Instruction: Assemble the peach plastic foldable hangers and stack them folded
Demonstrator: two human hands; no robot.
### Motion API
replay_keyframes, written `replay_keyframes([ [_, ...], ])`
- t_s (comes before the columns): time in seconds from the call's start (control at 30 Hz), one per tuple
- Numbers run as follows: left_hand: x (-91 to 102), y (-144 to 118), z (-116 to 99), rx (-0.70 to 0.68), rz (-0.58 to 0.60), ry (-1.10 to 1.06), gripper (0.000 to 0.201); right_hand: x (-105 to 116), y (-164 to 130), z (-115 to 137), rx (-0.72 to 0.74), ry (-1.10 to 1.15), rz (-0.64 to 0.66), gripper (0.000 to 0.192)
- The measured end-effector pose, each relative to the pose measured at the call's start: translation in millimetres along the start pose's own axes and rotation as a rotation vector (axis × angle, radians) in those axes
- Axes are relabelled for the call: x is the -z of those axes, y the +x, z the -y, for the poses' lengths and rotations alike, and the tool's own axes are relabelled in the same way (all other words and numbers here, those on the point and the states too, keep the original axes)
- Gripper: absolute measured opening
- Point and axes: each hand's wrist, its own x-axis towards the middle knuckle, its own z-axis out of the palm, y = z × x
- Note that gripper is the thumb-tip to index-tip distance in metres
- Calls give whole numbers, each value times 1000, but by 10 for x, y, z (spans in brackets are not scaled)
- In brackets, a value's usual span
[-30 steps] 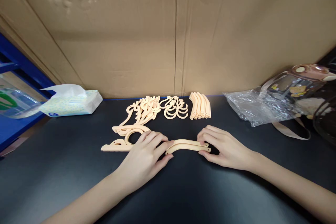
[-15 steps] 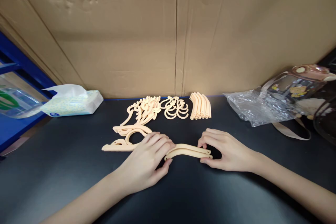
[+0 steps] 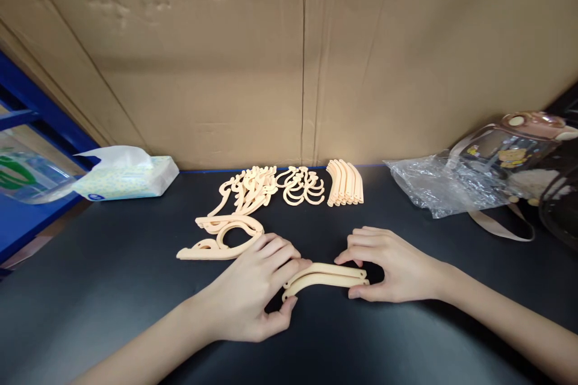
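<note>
Two curved peach plastic arms (image 3: 325,277) lie stacked on the black table (image 3: 112,289) between my hands. My left hand (image 3: 257,289) pinches their left end between fingers and thumb. My right hand (image 3: 392,264) grips their right end. Just left of my left hand lie peach hanger pieces (image 3: 221,237) with loops. Farther back sit a heap of shaped hanger parts (image 3: 246,189), a cluster of hooks (image 3: 304,186) and a neat row of curved arms (image 3: 345,182).
A tissue pack (image 3: 124,177) sits at the back left beside a blue rack (image 3: 27,114). A crumpled clear plastic bag (image 3: 438,186) and a transparent bag with a strap (image 3: 510,150) are at the back right. A cardboard wall (image 3: 298,54) closes the back.
Both hands have drawn the pair of curved arms toward me, away from the piles. The left thumb now curls under the arms' left end.
</note>
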Motion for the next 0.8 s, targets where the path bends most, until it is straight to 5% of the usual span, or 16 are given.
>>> replay_keyframes([
  [0.53,7,-15,-4,6,4,-28,45,6,-11,7,41,-25,-19,44],
  [0.8,7,-12,-14,2,32,17,44,52,54,-43,51,-344,-233,25],
])
